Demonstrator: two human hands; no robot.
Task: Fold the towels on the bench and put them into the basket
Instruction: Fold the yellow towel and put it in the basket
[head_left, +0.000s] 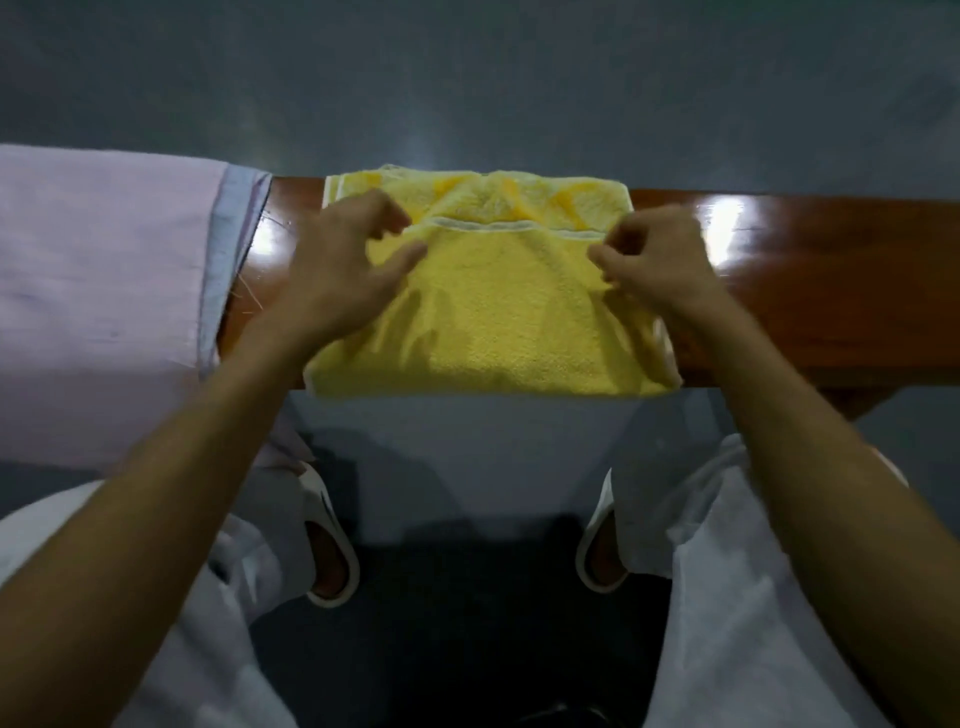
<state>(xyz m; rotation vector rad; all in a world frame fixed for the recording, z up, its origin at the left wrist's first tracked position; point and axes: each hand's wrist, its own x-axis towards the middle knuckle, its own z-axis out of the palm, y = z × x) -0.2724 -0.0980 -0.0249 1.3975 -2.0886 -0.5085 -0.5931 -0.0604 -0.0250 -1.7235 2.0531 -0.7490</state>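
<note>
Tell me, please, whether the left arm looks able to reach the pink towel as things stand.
Probably yes. The pink towel lies on the bench just left of the left grip, with only bare wood between them. That grip, over the yellow towel, seems to hold nothing.

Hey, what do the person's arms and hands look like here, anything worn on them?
The left forearm and right forearm are bare to the frame edge; no sleeve shows. The left hand and right hand are bare too: no gloves, and no watch, bracelet or ring shows, though the fingers are slightly blurred.
</note>
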